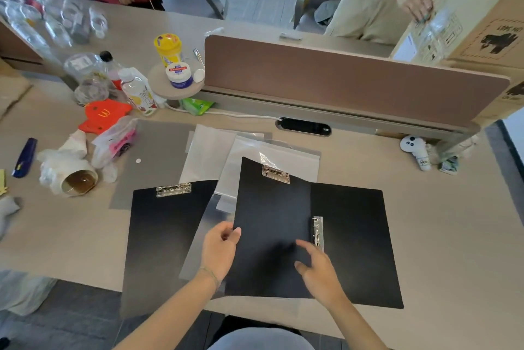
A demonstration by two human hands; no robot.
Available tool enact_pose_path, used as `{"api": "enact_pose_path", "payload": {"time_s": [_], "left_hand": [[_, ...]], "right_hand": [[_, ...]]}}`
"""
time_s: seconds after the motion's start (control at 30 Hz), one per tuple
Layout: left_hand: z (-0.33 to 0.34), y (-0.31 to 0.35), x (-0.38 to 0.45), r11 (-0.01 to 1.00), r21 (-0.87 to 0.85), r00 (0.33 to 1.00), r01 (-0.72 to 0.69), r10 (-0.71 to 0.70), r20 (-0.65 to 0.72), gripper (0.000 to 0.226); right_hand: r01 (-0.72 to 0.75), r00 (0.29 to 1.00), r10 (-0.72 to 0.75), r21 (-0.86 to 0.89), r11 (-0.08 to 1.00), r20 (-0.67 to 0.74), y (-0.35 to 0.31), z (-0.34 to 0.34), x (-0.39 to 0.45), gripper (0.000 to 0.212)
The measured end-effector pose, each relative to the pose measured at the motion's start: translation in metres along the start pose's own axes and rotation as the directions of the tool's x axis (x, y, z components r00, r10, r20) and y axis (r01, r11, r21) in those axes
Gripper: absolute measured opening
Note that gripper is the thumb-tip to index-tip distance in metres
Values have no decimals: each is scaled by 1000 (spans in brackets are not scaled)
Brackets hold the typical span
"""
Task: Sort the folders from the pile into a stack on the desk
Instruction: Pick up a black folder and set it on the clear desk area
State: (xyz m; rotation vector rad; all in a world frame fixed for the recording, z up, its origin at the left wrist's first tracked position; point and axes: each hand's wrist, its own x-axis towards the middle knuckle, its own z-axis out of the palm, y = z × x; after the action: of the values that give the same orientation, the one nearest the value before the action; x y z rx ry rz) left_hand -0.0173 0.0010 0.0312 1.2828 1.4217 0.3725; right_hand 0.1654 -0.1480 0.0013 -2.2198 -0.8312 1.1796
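The open black clip folder (pixel 283 225) lies on the table (pixel 442 230) straight ahead of the person, its long axis running near to far and leaning a little to the right at the far end, with a top clamp (pixel 275 173) at its far edge and a spine clamp (pixel 318 233) along the fold. The left hand (pixel 219 253) pinches the left edge of the raised cover, thumb on top; the right hand (pixel 319 270) hovers spread above the cover's near right part, just beside the spine clamp, and whether it touches the cover I cannot tell. The right-hand flap (pixel 360 244) lies flat on the table. A second black clipboard folder (pixel 167 230) lies just to the left, roughly parallel, its near end overhanging the table edge, with clear plastic sleeves (pixel 215 151) and a grey sheet (pixel 158 156) spread beyond. Judging by this, the left hand is the one placed to swing the cover, either shut to the right or across toward the left folder.
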Motion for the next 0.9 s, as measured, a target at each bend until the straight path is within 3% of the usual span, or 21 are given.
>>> {"api": "enact_pose_path", "payload": {"time_s": [0.17, 0.27, 0.4, 0.6, 0.73, 0.9], "left_hand": [[-2, 25, -14, 989, -32, 988, -141, 143, 54, 18], [11, 29, -23, 981, -12, 973, -196, 196, 119, 26], [32, 40, -46, 964, 8, 945, -265, 258, 204, 30], [69, 54, -65, 941, -118, 891, -318, 339, 301, 35], [95, 56, -65, 953, -35, 886, -301, 294, 358, 35], [143, 42, -55, 970, 145, 892, -192, 111, 437, 44]], "right_hand": [[179, 973, -181, -31, 983, -140, -57, -19, -14, 42], [220, 952, -219, -19, 975, -213, -88, -32, -24, 12], [204, 939, -225, -106, 973, -259, -117, -51, -27, 35], [168, 926, -228, -212, 963, -300, -109, -79, -17, 33], [188, 917, -250, -218, 958, -311, -90, -102, -24, 33], [173, 913, -257, -270, 947, -317, -56, -139, -32, 34]]}}
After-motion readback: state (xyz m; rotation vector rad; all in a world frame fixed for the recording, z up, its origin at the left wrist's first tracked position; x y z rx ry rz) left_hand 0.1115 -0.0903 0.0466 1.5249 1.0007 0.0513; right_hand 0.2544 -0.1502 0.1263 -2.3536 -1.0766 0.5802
